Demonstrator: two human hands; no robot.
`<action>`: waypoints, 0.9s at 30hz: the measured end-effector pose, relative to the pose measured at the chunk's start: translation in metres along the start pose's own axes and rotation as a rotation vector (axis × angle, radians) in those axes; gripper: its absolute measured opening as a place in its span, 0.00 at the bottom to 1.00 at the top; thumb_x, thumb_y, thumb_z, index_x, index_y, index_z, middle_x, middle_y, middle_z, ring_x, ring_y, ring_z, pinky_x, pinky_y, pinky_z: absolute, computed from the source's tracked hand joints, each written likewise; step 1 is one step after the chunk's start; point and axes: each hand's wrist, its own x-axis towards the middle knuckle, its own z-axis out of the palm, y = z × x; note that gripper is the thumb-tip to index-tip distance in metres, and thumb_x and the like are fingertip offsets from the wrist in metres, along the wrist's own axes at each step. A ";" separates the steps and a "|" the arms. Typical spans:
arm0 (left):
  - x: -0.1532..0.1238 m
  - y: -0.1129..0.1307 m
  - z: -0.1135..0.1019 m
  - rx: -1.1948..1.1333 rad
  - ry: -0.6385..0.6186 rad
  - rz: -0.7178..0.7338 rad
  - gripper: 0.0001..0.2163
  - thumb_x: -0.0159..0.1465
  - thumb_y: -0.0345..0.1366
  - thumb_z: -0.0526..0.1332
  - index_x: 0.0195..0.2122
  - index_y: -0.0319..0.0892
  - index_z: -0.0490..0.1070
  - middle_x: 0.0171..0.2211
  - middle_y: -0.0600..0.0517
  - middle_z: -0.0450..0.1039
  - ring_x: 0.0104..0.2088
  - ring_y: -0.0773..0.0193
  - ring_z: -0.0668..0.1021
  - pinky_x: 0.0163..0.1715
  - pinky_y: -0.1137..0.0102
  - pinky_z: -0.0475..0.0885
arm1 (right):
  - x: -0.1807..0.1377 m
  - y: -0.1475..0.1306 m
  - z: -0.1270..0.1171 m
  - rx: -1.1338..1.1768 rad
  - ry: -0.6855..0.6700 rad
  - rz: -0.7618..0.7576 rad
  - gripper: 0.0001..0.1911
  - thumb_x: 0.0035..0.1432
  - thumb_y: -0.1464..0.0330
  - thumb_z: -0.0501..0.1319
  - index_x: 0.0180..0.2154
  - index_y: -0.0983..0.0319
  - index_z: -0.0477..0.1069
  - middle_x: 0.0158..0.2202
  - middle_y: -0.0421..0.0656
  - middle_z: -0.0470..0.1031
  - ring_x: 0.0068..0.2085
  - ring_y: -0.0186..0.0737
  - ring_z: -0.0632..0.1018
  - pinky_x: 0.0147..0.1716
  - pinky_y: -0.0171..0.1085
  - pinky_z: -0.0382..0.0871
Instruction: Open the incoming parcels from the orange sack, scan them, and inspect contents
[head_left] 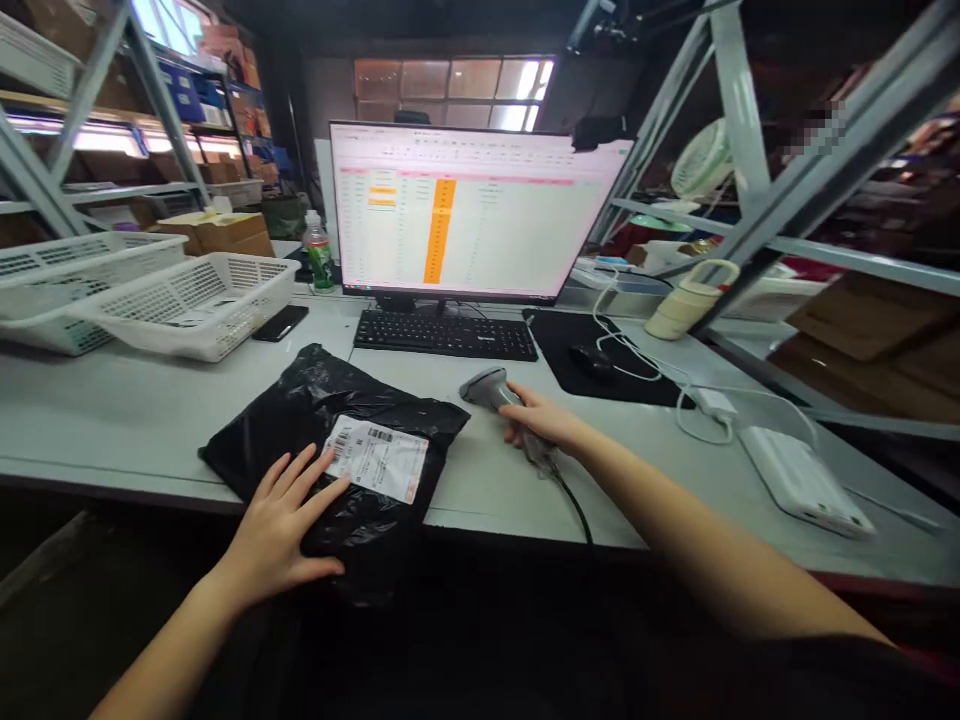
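A black plastic parcel bag lies at the near edge of the grey table, with a white shipping label on top. My left hand lies flat on the bag, fingers spread, fingertips touching the label's left edge. To the right, my right hand is wrapped around the handle of a grey barcode scanner lying on the table, its head pointing left toward the bag. The scanner's black cable runs off the table's front edge.
Behind stand a monitor showing a spreadsheet, a black keyboard, and a mouse on a black pad. White baskets and a phone sit left. A white device with cables and metal shelving stand right.
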 end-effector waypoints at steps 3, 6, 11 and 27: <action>-0.007 -0.001 0.002 0.034 -0.030 0.001 0.42 0.57 0.54 0.73 0.70 0.45 0.65 0.73 0.36 0.56 0.72 0.32 0.62 0.68 0.40 0.60 | 0.016 0.006 -0.018 -0.285 0.086 -0.131 0.25 0.70 0.59 0.53 0.62 0.63 0.70 0.46 0.50 0.82 0.36 0.40 0.82 0.36 0.36 0.77; -0.011 -0.001 0.004 -0.001 -0.044 -0.024 0.39 0.55 0.45 0.73 0.69 0.49 0.65 0.74 0.38 0.56 0.72 0.32 0.61 0.69 0.39 0.57 | 0.038 0.012 -0.041 -0.450 0.221 -0.169 0.23 0.72 0.62 0.48 0.53 0.65 0.76 0.51 0.53 0.81 0.45 0.45 0.81 0.50 0.42 0.75; -0.013 -0.002 0.008 -0.070 -0.049 -0.093 0.37 0.54 0.33 0.70 0.67 0.56 0.67 0.73 0.44 0.60 0.72 0.36 0.63 0.70 0.40 0.56 | 0.084 0.023 -0.056 -0.609 0.355 -0.218 0.22 0.65 0.73 0.53 0.58 0.68 0.71 0.63 0.58 0.72 0.64 0.52 0.69 0.66 0.48 0.59; -0.015 0.012 0.036 -0.104 0.225 -0.170 0.21 0.65 0.37 0.68 0.60 0.53 0.74 0.67 0.41 0.68 0.70 0.42 0.67 0.69 0.46 0.58 | 0.145 0.008 -0.047 -0.879 0.448 -0.319 0.21 0.63 0.75 0.53 0.54 0.63 0.75 0.59 0.55 0.76 0.68 0.52 0.67 0.70 0.53 0.53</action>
